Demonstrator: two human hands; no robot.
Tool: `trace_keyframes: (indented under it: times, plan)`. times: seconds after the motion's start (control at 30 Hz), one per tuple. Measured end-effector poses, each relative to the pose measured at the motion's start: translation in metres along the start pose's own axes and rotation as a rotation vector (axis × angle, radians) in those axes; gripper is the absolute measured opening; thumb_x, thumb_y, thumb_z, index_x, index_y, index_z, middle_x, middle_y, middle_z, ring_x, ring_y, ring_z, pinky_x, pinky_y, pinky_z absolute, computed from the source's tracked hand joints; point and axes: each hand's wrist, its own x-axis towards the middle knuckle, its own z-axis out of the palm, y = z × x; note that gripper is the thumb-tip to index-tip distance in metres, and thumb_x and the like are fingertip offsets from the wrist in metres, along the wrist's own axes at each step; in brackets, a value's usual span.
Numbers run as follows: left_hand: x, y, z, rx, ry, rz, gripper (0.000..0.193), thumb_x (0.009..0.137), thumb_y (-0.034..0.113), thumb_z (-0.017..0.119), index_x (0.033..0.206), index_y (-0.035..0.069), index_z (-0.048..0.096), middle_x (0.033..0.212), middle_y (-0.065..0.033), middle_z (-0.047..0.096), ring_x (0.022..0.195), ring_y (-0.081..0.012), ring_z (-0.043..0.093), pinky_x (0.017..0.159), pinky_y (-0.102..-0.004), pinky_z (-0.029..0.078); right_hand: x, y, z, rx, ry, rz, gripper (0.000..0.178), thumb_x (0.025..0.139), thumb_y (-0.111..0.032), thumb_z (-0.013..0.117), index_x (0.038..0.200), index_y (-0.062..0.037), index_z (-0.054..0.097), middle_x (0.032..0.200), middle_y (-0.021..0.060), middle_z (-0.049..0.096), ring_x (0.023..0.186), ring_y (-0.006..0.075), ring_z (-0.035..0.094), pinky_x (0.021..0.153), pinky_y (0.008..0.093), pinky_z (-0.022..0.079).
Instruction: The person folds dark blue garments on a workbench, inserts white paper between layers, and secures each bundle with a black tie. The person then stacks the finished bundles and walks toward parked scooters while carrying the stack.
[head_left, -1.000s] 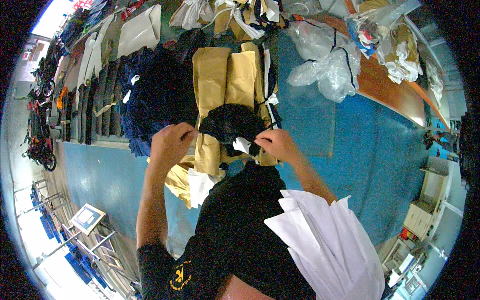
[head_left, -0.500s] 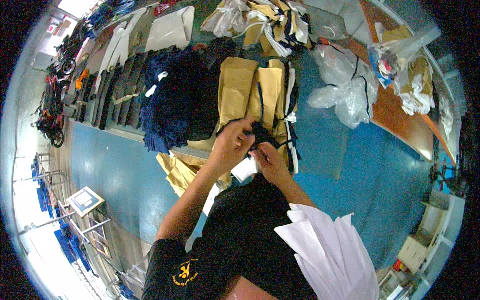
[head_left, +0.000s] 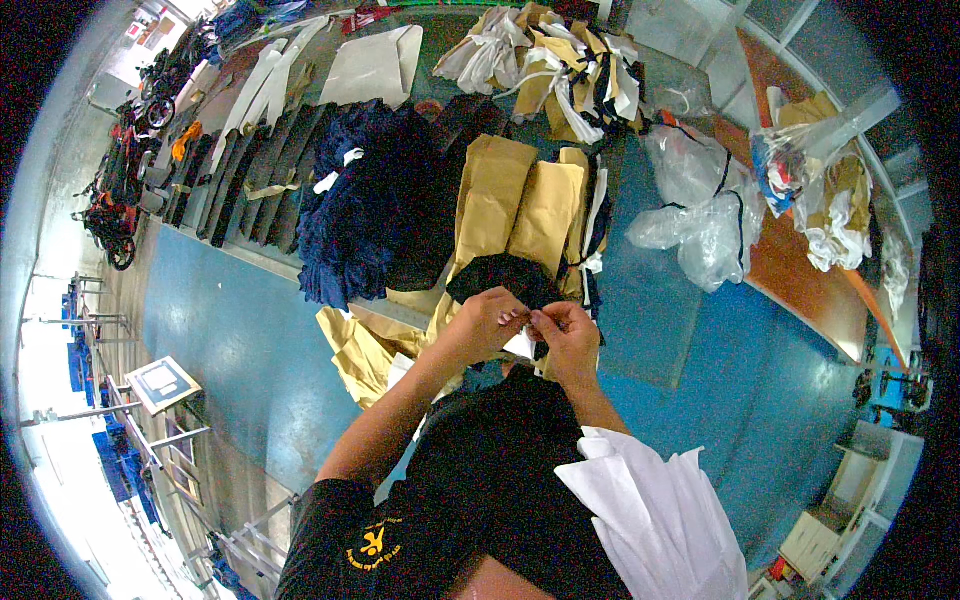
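My left hand point(head_left: 486, 326) and my right hand point(head_left: 568, 338) meet at the middle of the view, thumbs and fingertips pinched together. Whatever is between them is too small to make out. Just beyond the fingers lies a bunched piece of black fabric point(head_left: 500, 276), and a bit of white material point(head_left: 521, 346) shows beneath them. Long folded brown paper pieces point(head_left: 493, 190) lie past the black fabric. More crumpled brown paper point(head_left: 355, 350) sits to the left of my left forearm. A stack of white sheets point(head_left: 655, 500) hangs over my right arm.
On the blue table point(head_left: 760, 370), a navy fabric pile point(head_left: 350, 220) and dark strips point(head_left: 255, 180) lie to the left. Tied white and brown bundles point(head_left: 560, 70) are at the far side. Clear plastic bags point(head_left: 700, 200) rest at right, near an orange-brown board point(head_left: 800, 280).
My hands have drawn together at the fingertips, the right hand turning upward. The black fabric now shows more fully beyond them, and less of the white material is visible. The whole view has shifted slightly.
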Motion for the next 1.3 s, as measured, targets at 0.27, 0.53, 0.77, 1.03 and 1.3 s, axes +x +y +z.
trace_keyframes:
  times: [0.27,0.53,0.77,1.03,1.3]
  plan:
    - [-0.005,-0.002,0.005,0.177,0.225,0.128,0.019,0.074,0.009,0.07,0.093,0.009,0.065,0.088,-0.0097,0.066,0.08,-0.0288,0.066,0.068,-0.0358,0.055,0.006,-0.006,-0.004,-0.475,-0.239,-0.402,0.023,0.091,-0.023,0.058,0.1,-0.0021,0.061,0.087,0.0155,0.065,0.08,0.0296,0.064,0.07,0.0389,0.05]
    - [-0.008,-0.004,-0.001,0.193,0.174,0.112,0.017,0.075,0.004,0.066,0.091,0.003,0.064,0.08,-0.0121,0.064,0.071,-0.0255,0.066,0.063,-0.034,0.054,0.008,-0.01,-0.007,-0.263,-0.276,-0.119,0.024,0.089,-0.022,0.062,0.099,-0.0001,0.062,0.08,0.0058,0.065,0.072,0.0137,0.059,0.065,0.0285,0.047]
    - [-0.015,-0.007,-0.025,0.153,0.252,0.005,0.019,0.072,0.011,0.07,0.09,0.006,0.066,0.084,-0.0124,0.065,0.079,-0.0298,0.065,0.069,-0.0374,0.053,0.026,0.02,-0.036,-0.648,-0.175,-0.33,0.04,0.072,-0.015,0.073,0.107,-0.0034,0.06,0.097,0.0153,0.062,0.088,0.0335,0.061,0.079,0.0384,0.05]
    - [-0.045,-0.049,0.006,-0.33,0.288,-0.625,0.042,0.092,0.044,0.056,0.096,0.003,0.062,0.089,-0.0103,0.064,0.073,-0.0165,0.059,0.064,-0.0329,0.048,0.045,-0.008,0.011,-0.345,-0.349,-0.166,0.038,0.08,-0.032,0.069,0.102,-0.0014,0.061,0.088,0.015,0.065,0.09,0.0343,0.062,0.084,0.0442,0.048]
    - [-0.015,-0.125,-0.067,-0.681,0.702,-0.397,0.036,0.096,0.023,0.048,0.126,0.004,0.047,0.108,-0.0064,0.056,0.1,-0.0175,0.055,0.091,-0.0318,0.044,0.017,-0.097,0.082,-0.177,-0.971,-0.328,0.068,0.081,-0.022,0.071,0.134,-0.001,0.034,0.12,0.0109,0.048,0.11,0.0179,0.047,0.095,0.0334,0.041]
